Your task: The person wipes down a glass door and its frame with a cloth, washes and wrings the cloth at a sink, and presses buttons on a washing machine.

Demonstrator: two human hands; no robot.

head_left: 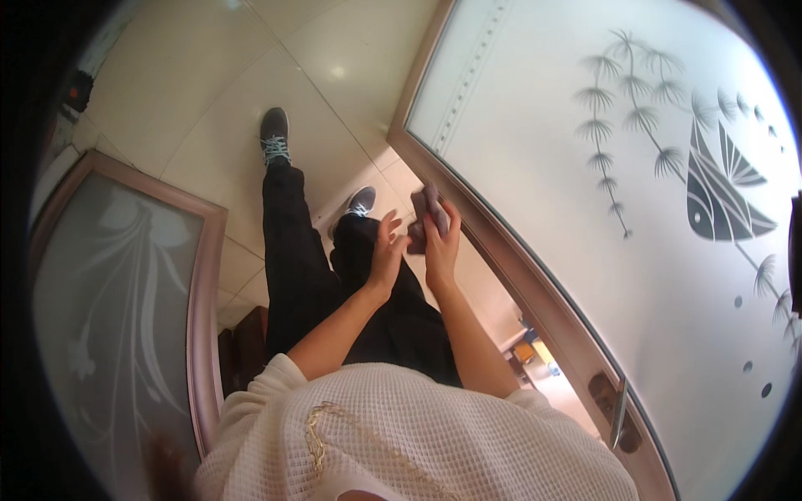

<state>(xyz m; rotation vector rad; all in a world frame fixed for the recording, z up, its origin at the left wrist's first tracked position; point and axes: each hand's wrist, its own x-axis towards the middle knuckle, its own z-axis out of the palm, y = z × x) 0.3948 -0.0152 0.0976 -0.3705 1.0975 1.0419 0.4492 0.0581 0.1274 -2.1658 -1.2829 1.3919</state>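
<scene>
A folded, greyish-purple cloth point(418, 242) is held in my right hand point(443, 241), with the thumb and fingers around its upper part. Just to its left is my left hand point(385, 253), fingers spread and curved. Its fingertips come close to the cloth's lower left edge; whether they touch it I cannot tell. Both hands are in front of my black trousers point(297, 263), beside the pinkish-brown frame point(501, 244) of a frosted glass door.
The door's glass point(532, 125) bears plant and fish patterns; its metal handle point(619, 413) is at the lower right. Another framed frosted panel point(125, 282) stands at the left. My shoes point(274, 134) are on pale floor tiles point(207, 81). Small items point(525, 352) show through the doorway.
</scene>
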